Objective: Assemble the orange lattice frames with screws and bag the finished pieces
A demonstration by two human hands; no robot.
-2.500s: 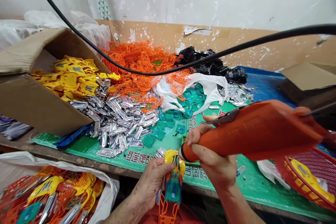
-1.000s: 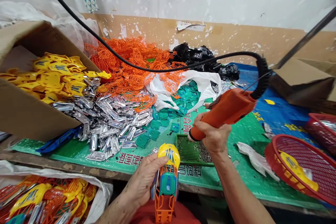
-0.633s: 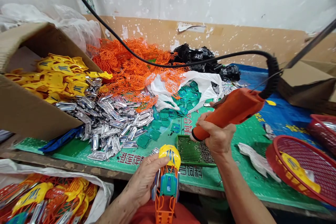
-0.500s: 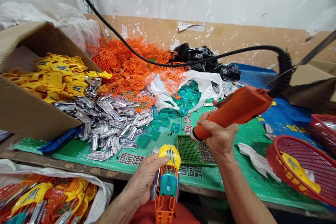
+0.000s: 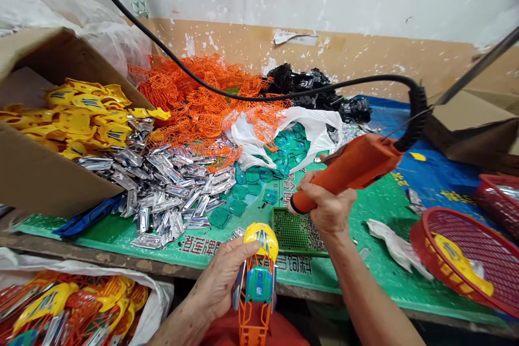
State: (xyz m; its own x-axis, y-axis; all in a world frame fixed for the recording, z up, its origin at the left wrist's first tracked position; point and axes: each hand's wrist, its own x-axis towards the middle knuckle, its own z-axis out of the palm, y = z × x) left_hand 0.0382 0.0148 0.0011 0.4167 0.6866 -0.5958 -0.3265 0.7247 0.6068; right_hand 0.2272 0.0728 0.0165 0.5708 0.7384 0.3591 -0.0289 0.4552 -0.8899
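My left hand (image 5: 225,275) is shut around a plastic assembly (image 5: 258,285) with a yellow cap, a teal insert, a silver strip and an orange lattice frame, held upright near my lap. My right hand (image 5: 330,211) grips an orange electric screwdriver (image 5: 348,170), whose black cord rises from its rear end. The screwdriver's tip sits just above the upper left corner of a green perforated screw tray (image 5: 294,232). Dark screws lie heaped along the tray's right side.
On the green mat (image 5: 389,275) lie silver metal strips (image 5: 170,197), teal parts (image 5: 243,189) and a white bag (image 5: 284,140). Behind them are orange lattices (image 5: 194,102) and black parts (image 5: 316,86). A cardboard box (image 5: 48,173) holds yellow caps (image 5: 85,113). A red basket (image 5: 446,238) stands right.
My right hand has carried the screwdriver from above the assembly to the screw tray, with its tip swinging down and left. The left hand still holds the assembly, and the view has shifted slightly.
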